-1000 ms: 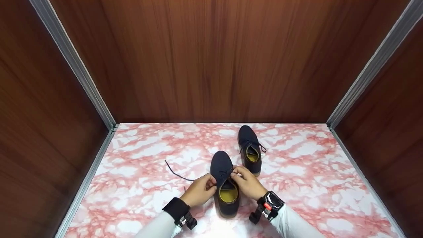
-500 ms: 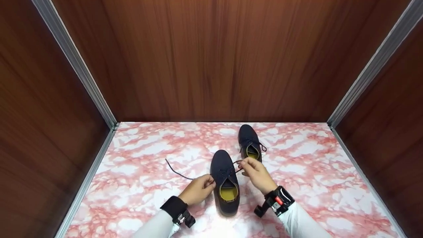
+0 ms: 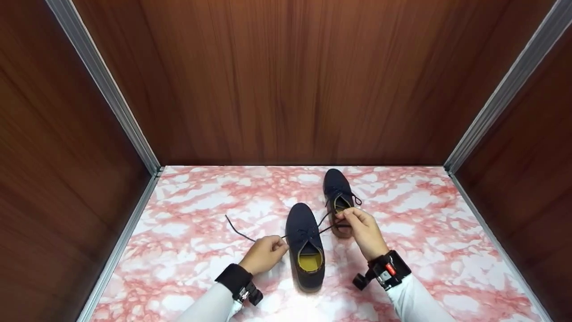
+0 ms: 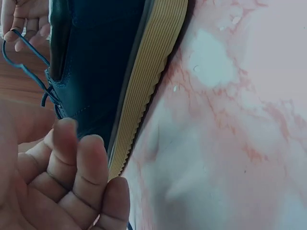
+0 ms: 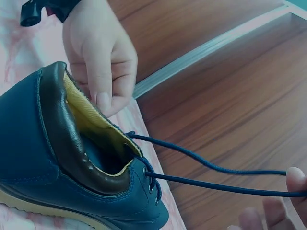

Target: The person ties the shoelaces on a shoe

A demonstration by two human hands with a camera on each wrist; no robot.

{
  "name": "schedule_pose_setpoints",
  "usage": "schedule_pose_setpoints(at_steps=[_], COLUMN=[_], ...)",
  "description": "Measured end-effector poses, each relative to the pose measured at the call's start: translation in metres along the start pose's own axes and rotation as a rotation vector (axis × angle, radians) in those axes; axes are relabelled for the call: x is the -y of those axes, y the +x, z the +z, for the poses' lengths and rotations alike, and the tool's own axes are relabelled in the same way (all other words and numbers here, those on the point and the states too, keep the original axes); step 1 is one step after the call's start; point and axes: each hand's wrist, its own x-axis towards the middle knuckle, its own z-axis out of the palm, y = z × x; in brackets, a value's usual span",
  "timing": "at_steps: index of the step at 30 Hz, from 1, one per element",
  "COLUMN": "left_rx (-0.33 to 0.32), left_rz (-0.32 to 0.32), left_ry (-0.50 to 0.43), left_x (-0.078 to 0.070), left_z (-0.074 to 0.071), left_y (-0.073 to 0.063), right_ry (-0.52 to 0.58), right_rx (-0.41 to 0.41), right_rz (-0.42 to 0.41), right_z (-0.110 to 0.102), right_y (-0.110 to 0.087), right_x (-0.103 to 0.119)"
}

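A dark navy lace-up shoe (image 3: 300,219) with a yellow lining stands in the middle, toe pointing away. To its right my right hand (image 3: 366,232) pinches the shoelace, and two taut strands of lace (image 5: 206,165) run from the eyelets to its fingers in the right wrist view. On the shoe's left side my left hand (image 3: 264,255) pinches another part of the lace, whose loose end (image 3: 234,229) lies beyond it on the surface. The left wrist view shows the left fingers (image 4: 91,158) curled beside the ridged tan sole (image 4: 144,72); their pinch is partly hidden there.
A second navy shoe (image 3: 336,179), its lace tied, stands farther back on the right, partly behind my right hand. Pink-and-white marbled surface (image 3: 192,268) lies all around. Brown wood-grain panels (image 3: 277,80) with metal edge strips (image 3: 107,89) enclose the left, back and right sides.
My right hand has moved right, away from the shoe, drawing out strands of lace. My left hand has shifted slightly left from the shoe's side. Both shoes stay in place.
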Motion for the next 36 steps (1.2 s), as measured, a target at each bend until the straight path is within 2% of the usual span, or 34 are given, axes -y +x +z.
schedule_pose_setpoints(at_steps=[3,6,11,14,17,21,28,30,32,36], left_rx=[0.022,0.073,0.153,0.149,0.088,-0.010,-0.132,-0.180,-0.228,-0.319], left_rz=[-0.050,-0.129,-0.229,-0.286,-0.318,-0.316,-0.181,-0.180,-0.185,-0.209], left_ry=[-0.022,-0.101,-0.332,-0.485,-0.573,-0.647,-0.831,-0.875,-0.873,-0.809], left_x=[-0.001,-0.001,0.000,0.003,0.004,0.002,-0.010,-0.015,-0.020,-0.026], left_z=[0.001,0.001,0.001,0.001,0.001,-0.001,-0.007,-0.009,-0.011,-0.017], left_y=[0.003,0.006,0.009,0.013,0.017,0.024,0.037,0.040,0.043,0.048], right_ry=[0.057,0.099,0.141,0.161,0.176,0.186,0.194,0.201,0.208,0.210], right_rx=[-0.016,-0.027,-0.033,-0.033,-0.035,-0.034,-0.032,-0.030,-0.032,-0.043], right_rz=[0.014,0.016,0.013,0.016,0.026,0.041,0.057,0.060,0.062,0.066], right_z=[-0.004,-0.006,-0.009,-0.010,-0.011,-0.012,-0.011,-0.011,-0.011,-0.013], right_y=[0.000,0.000,0.001,0.001,0.002,0.002,0.003,0.004,0.004,0.004], right_x=[0.003,0.007,0.011,0.012,0.011,0.010,0.010,0.010,0.010,0.010])
